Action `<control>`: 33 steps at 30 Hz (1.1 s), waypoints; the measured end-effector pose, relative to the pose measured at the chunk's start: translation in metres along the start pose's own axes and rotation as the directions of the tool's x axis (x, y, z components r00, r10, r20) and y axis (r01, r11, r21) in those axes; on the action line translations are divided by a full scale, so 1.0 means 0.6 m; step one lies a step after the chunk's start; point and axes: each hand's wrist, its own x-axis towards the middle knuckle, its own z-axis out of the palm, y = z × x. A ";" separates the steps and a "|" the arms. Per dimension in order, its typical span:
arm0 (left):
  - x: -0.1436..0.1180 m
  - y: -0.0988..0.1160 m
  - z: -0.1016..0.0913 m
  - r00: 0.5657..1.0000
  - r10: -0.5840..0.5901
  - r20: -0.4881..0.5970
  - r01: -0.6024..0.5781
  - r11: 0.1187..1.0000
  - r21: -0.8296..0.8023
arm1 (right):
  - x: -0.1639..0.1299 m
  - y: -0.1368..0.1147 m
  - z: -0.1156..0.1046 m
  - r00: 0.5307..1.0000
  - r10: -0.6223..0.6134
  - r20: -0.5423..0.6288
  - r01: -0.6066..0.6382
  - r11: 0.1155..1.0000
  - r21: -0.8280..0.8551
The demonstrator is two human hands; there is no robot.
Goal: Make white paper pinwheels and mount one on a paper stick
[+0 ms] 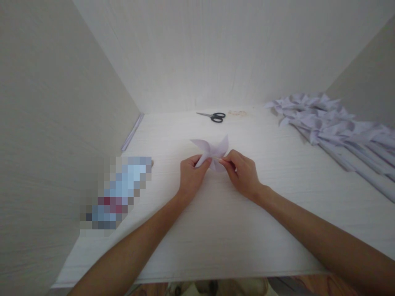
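Note:
A white paper pinwheel [221,146] with curved blades is held above the middle of the table. My left hand [193,174] is closed on its left side, with the thumb pressed near the centre. At the pinwheel's right side, the fingers of my right hand [242,172] are pinched together around a short, thin pale stick [217,158] that points at the centre. The stick is too small to tell its exact kind. Part of the lower blades is hidden behind my fingers.
Black-handled scissors [216,117] lie behind the pinwheel, near the back wall. Many finished paper pinwheels on rolled paper sticks [317,123] are heaped at the right. A paper roll [132,132] rests along the left wall, and a blurred-out blue object [123,189] lies nearer me.

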 end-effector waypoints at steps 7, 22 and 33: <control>-0.001 -0.002 -0.001 1.000 -0.001 0.004 0.001 1.000 -0.005 | 0.000 -0.001 0.001 1.000 0.023 -0.001 -0.023 0.999 -0.039; -0.002 0.001 -0.003 0.998 0.041 0.045 -0.044 0.996 0.071 | 0.004 0.004 0.001 0.994 0.113 0.008 -0.114 0.993 0.031; 0.000 -0.003 -0.004 0.998 0.023 0.057 -0.027 0.997 0.067 | 0.006 0.007 0.003 0.993 0.122 0.011 -0.122 0.991 0.050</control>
